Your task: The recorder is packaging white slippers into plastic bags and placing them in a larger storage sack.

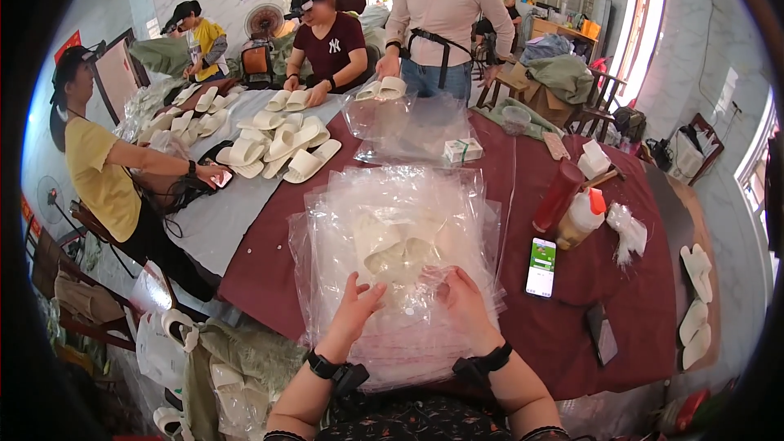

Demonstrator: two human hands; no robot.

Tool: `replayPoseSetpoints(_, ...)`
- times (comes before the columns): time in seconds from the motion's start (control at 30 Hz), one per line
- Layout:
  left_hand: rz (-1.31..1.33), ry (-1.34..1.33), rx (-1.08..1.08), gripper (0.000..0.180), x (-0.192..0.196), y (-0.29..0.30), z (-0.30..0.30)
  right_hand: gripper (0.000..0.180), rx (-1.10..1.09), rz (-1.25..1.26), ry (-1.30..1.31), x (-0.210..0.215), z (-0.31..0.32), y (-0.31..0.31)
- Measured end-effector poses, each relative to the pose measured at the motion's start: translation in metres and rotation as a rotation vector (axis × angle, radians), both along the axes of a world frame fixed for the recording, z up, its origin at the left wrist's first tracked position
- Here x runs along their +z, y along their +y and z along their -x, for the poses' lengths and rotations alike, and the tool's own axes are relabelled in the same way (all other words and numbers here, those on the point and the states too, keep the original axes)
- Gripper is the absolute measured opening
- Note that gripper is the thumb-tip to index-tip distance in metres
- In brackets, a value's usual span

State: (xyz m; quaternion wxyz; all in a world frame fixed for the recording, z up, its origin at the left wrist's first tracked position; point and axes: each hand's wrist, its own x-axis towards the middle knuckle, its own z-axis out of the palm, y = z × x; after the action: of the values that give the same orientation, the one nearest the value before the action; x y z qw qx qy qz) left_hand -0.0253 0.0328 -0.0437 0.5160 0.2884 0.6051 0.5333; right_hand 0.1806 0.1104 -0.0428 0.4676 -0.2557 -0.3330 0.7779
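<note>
Before me lies a tall stack of clear plastic bags (457,196) on a dark red tablecloth. In the uppermost bag sits a pair of cream slippers (400,247), blurred by glare on the film. My left hand (357,309) hovers at the near left of the slippers, thumb and fingers apart, holding nothing. At the near right, my right hand (464,300) pinches the crinkled mouth of that bag between thumb and fingertips. Dark bands with small boxes circle both my wrists.
A heap of cream slippers (282,143) covers the far left. To the right stand a lit phone (541,267), a red bottle (559,196), a clear jar (581,220) and a dark phone (602,335). Across the table, a person (445,16) holds slippers; others work farther left.
</note>
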Motion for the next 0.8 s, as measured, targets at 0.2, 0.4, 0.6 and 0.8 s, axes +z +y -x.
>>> replayPoseSetpoints(0.2,-0.022,-0.317,-0.045,0.092,-0.021,0.003,0.030,0.022,-0.004,-0.043,-0.098,-0.010,0.000,-0.003)
replayPoseSetpoints(0.4,0.054,-0.413,-0.225,0.083,0.004,0.003,0.017,0.028,0.010,-0.092,-0.087,-0.002,0.002,-0.010)
replayPoseSetpoints(0.6,-0.164,-0.455,-0.195,0.069,0.021,-0.001,-0.017,0.036,0.215,-0.107,-0.019,0.009,0.015,-0.024)
replayPoseSetpoints(0.8,-0.306,-0.719,-0.194,0.063,-0.017,-0.009,0.006,0.036,0.265,-0.543,-0.398,0.021,0.015,-0.031)
